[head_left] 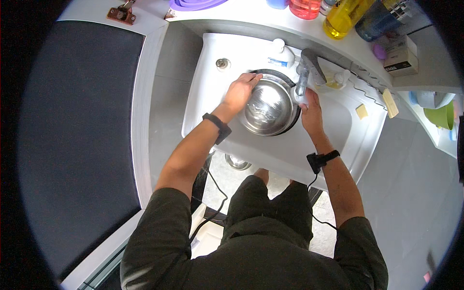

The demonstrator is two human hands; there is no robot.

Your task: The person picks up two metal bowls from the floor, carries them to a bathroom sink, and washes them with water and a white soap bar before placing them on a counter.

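A shiny stainless steel bowl (pixel 267 108) sits on the white sink unit (pixel 212 96), with a dark round rim (pixel 293 126) showing around part of it. My left hand (pixel 240 93) grips the bowl's far left edge, its fingers closed over the rim. On the other side, my right hand (pixel 311 115) is by the bowl's right edge. Its fingers are closed around a small whitish thing (pixel 299 96) just below the metal tap (pixel 303 79); what that is I cannot make out. Both wrists carry black straps.
Behind the bowl stands a white pump bottle (pixel 281 57). A yellow sponge piece (pixel 361 111) lies on the sink's right side. The shelf above holds a red bottle (pixel 305 7), a yellow bottle (pixel 340 21) and a box (pixel 401 59). Another metal bowl (pixel 238 162) is on the floor.
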